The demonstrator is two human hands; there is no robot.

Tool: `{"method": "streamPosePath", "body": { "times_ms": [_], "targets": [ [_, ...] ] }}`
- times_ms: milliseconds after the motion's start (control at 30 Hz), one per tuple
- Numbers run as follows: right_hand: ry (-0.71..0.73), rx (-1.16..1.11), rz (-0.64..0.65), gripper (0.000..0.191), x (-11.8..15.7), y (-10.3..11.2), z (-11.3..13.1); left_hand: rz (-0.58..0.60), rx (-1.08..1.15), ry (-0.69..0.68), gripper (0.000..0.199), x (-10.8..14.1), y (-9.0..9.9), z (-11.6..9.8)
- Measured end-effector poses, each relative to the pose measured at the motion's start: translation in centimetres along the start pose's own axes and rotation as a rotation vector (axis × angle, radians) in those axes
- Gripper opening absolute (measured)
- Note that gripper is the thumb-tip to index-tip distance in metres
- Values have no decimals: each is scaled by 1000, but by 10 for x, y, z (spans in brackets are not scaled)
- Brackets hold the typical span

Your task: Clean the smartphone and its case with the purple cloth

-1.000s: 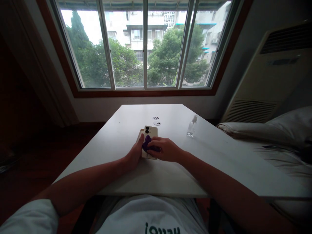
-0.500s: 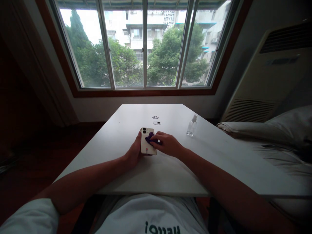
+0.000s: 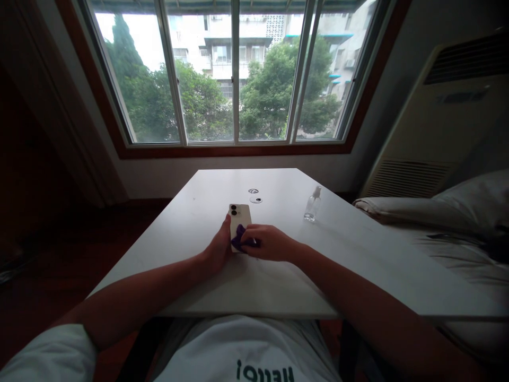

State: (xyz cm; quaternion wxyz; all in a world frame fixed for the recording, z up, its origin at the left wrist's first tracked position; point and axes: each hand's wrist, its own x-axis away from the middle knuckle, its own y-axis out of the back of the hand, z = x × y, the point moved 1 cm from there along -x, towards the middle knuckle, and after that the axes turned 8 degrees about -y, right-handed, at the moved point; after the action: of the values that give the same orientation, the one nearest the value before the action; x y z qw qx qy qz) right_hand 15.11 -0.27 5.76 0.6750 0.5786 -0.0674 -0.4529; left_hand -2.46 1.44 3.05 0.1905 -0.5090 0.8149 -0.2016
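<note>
A pale smartphone (image 3: 241, 215) is held back side up above the table, its dark camera lenses at the top left. My left hand (image 3: 219, 245) grips it along its left edge, the thumb at the side; the fingers beneath are hidden. Bunched in the fingers of my right hand (image 3: 269, 242) is a purple cloth (image 3: 238, 240). That cloth presses on the lower part of the phone's back and covers it.
On the white table (image 3: 183, 212), a clear spray bottle (image 3: 313, 204) stands to the right. A cable-hole cover (image 3: 256, 200) lies near a round hole (image 3: 253, 191) beyond the phone. A cushioned seat (image 3: 421, 209) adjoins the right side, and a window is ahead.
My right hand has slid the purple cloth down the phone's back, from the middle to the lower end. The phone has shifted slightly away from me in my left hand.
</note>
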Motion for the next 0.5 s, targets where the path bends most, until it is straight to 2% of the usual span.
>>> {"method": "streamPosePath", "body": {
  "times_ms": [133,267,367,500],
  "targets": [
    [-129,39,-98,17,-2,2,-14,9,-9,12,71,0,3,0],
    [-156,68,-135,20,-2,-1,-15,5,-16,17,71,0,4,1],
    [-104,65,-118,21,-1,-3,-5,-4,-5,17,71,2,3,1],
    [49,20,-37,19,2,-4,10,-21,11,-7,69,4,-1,-1]
  ]
}}
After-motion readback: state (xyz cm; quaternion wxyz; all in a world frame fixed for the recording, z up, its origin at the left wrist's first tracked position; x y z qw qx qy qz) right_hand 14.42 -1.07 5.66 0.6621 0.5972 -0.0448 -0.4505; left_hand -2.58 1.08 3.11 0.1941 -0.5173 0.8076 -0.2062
